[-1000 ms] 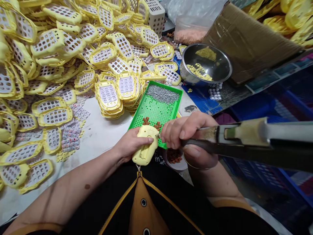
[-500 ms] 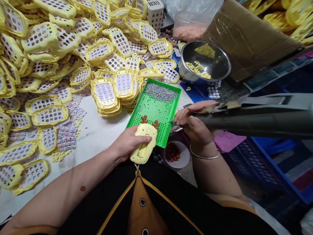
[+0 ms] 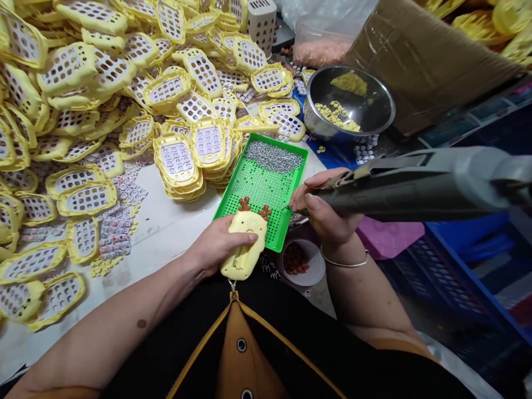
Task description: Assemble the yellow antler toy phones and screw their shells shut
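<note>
My left hand (image 3: 210, 244) is closed around a pale yellow toy phone (image 3: 245, 260), thumb across its back. Two brown antlers (image 3: 244, 205) stick out of the phone's top end. In my right hand (image 3: 332, 221) is a dark electric screwdriver (image 3: 415, 194), held nearly level, its thin tip pointing left over the edge of a green perforated tray (image 3: 279, 235). A gap separates that tip from the phone. Small silver screws (image 3: 274, 156) are heaped at the tray's far end.
Yellow phone shells (image 3: 178, 158) lie stacked and piled across the left and back. A steel bowl (image 3: 384, 124) with small yellow pieces stands behind the tray. Near my right wrist are a tub of brown parts (image 3: 318, 269) and a blue crate (image 3: 457, 282). A cardboard box (image 3: 424, 66) leans at back right.
My right hand and the screwdriver have shifted slightly left, and the tool's rear end has swung a little. My left hand holds the phone in nearly the same place.
</note>
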Demonstrator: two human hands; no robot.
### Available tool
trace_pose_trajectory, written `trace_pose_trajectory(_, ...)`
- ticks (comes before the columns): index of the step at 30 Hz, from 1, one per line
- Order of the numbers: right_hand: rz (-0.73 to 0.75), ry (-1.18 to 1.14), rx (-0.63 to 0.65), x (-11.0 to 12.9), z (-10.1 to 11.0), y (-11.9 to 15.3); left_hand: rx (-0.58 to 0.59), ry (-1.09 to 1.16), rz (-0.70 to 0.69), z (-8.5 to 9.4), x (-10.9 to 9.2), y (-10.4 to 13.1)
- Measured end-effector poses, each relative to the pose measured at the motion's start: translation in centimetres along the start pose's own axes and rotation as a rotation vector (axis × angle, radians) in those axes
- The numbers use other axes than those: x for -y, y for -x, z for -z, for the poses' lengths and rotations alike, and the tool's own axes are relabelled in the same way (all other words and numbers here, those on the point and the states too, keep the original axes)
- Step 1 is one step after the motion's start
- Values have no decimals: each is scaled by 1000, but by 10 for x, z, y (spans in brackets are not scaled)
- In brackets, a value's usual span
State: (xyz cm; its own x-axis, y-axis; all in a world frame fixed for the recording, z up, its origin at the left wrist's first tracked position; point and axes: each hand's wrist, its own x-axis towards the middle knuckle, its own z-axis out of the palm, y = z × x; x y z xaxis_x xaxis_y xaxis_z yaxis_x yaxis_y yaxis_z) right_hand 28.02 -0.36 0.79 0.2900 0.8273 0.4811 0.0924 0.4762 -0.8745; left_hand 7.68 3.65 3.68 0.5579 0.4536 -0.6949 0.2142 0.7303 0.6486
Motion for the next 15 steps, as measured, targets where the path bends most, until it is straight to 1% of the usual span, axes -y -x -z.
trace_pose_trajectory(2,75,-77,-30,13,-7,-3,12,11,0,0,0,-1)
trace_pose_trajectory(5,171,-225,-73,41,-21,-8,16,28,-10,0,2,-2)
trace_pose_trajectory(6,185,-261,-73,50,-26,-9,9,33,-15,0,2,-2)
trace_pose_trajectory(8,184,-311,-19,64,-34,-12,-8,44,-32,-1,4,-2)
trace_pose_trajectory(10,157,-343,73,70,-39,-14,-12,59,-52,-1,5,-2)
trace_pose_trajectory(12,127,-361,135,71,-44,-15,3,66,-76,-1,7,-2)
trace_pose_trajectory(13,118,-367,144,71,-46,-16,11,65,-85,-1,7,-1)
trace_pose_trajectory(15,112,-377,116,69,-51,-16,28,57,-92,-1,8,-1)
